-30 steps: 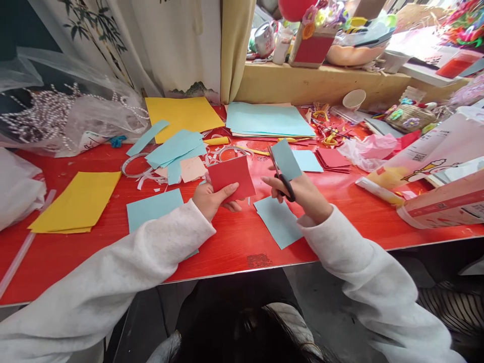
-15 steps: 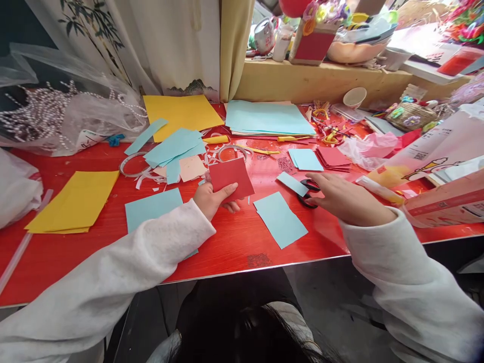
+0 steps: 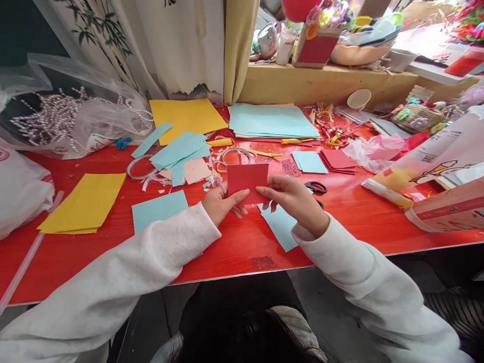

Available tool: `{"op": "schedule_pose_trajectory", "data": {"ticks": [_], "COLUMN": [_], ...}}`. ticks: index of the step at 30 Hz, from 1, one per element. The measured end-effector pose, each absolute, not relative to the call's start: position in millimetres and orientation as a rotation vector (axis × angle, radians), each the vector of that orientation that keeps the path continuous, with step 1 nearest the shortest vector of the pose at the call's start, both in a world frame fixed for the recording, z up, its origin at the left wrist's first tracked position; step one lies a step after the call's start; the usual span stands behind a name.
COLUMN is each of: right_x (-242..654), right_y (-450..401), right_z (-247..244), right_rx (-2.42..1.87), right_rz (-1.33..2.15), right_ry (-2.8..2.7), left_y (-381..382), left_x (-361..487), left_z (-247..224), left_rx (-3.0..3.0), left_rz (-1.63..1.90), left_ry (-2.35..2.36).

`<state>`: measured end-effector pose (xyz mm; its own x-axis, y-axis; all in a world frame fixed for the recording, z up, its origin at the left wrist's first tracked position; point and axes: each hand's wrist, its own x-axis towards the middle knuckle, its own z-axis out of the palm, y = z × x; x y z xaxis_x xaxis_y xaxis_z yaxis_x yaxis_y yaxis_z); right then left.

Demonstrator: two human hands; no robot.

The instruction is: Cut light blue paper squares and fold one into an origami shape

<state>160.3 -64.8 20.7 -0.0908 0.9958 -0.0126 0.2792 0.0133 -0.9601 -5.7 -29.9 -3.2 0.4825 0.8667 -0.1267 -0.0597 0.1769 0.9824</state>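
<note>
A square of red paper [image 3: 247,181] is held up over the table between both hands. My left hand [image 3: 221,202] pinches its lower left corner, thumb on the near face. On the lower right edge, my right hand [image 3: 293,199] grips with thumb and fingers. Under my right wrist lies a light blue sheet [image 3: 282,229], partly hidden. Just beyond that wrist, the black-handled scissors [image 3: 316,187] rest on the table, their blades hidden. Another blue sheet [image 3: 161,209] lies left of my left hand, partly under the sleeve.
Small blue squares [image 3: 310,162] and red squares [image 3: 338,160] lie stacked at right. Yellow sheets [image 3: 83,201] are at left. Blue strips [image 3: 181,151], tape rolls [image 3: 236,156] and paper scraps clutter the middle. A clear plastic bag [image 3: 94,121] stands back left; printed bags [image 3: 449,201] stand right.
My right hand has left the scissors and moved left to grip the red paper. The red paper has shifted slightly right and turned more upright. The blue strip by the scissors is no longer visible.
</note>
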Motion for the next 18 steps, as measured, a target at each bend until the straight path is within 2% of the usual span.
{"op": "schedule_pose_trajectory", "data": {"ticks": [13, 18], "right_x": [169, 173], "right_y": [-59, -60], "right_z": [6, 10], "right_rx": [-1.287, -1.228], "right_rz": [0.967, 1.167], "right_ry": [-1.294, -1.163], "left_y": [-22, -19], "left_x": [-8, -10], "left_z": [-8, -10], "left_rx": [1.193, 1.185], "left_rz": [0.916, 0.955], "left_ry": [0.892, 0.866]}}
